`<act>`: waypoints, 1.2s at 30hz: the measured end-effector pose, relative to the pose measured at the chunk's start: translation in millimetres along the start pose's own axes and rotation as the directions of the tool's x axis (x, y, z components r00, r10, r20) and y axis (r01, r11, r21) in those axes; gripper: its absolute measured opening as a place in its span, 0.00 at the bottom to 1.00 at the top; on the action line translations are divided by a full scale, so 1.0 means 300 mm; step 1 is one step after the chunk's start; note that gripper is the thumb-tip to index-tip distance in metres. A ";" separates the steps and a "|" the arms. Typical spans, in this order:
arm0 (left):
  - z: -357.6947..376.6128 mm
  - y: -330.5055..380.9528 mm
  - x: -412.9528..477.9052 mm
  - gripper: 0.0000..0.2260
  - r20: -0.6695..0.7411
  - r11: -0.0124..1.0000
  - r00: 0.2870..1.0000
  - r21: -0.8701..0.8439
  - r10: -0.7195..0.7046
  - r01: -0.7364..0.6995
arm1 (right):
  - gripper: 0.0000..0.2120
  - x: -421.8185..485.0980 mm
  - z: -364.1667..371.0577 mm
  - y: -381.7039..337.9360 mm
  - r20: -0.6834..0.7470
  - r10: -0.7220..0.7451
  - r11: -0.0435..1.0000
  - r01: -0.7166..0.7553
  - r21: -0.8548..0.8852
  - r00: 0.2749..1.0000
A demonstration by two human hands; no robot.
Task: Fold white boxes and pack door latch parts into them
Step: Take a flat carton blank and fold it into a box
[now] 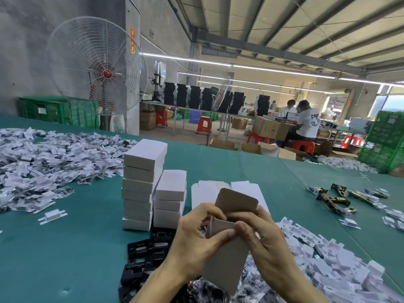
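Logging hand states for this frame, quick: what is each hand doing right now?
Left hand: closed, fingers curled round the half-folded box.
Right hand: closed, thumb and fingers pinching the same box at its open end.

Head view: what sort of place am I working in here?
Probably a factory packing floor: stacks of folded white boxes on a long green table, heaps of bagged parts, and other workers seated among cartons behind.

1. Bright, even light comes from long ceiling tube lights (pixel 258 69) and daylight through the overexposed window (pixel 395 103) at far right.
2. Shadows on the green table (pixel 65 248) are soft and faint.
3. Wide-angle distortion curves the ceiling beams (pixel 273 51); distant workers (pixel 308 123) look soft.
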State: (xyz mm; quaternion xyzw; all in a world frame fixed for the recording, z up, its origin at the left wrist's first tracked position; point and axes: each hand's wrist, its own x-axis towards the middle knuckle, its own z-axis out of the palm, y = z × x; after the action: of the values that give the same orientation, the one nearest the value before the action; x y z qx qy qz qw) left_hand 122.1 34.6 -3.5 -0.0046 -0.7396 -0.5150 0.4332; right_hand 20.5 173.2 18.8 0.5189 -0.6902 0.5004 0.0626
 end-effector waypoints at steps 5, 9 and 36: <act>-0.046 0.002 0.015 0.08 0.019 0.997 0.998 0.031 -0.067 0.067 | 0.16 -0.021 -0.024 0.025 0.053 0.094 0.969 -0.103 0.225 0.994; -0.045 0.007 0.005 0.08 0.076 0.996 0.994 0.058 -0.078 0.074 | 0.09 -0.027 -0.029 0.026 0.078 0.073 0.973 -0.088 0.214 0.994; -0.009 0.046 -0.012 0.35 0.059 0.910 0.998 0.413 -0.002 -0.023 | 0.03 0.034 0.012 -0.160 -0.210 0.097 0.866 0.021 0.499 0.973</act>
State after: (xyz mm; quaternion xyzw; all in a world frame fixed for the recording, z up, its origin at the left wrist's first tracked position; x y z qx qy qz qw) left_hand 132.5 40.6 4.9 0.0683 -0.8440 -0.3442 0.4056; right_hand 54.7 165.7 53.2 0.4428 -0.5360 0.7188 -0.0045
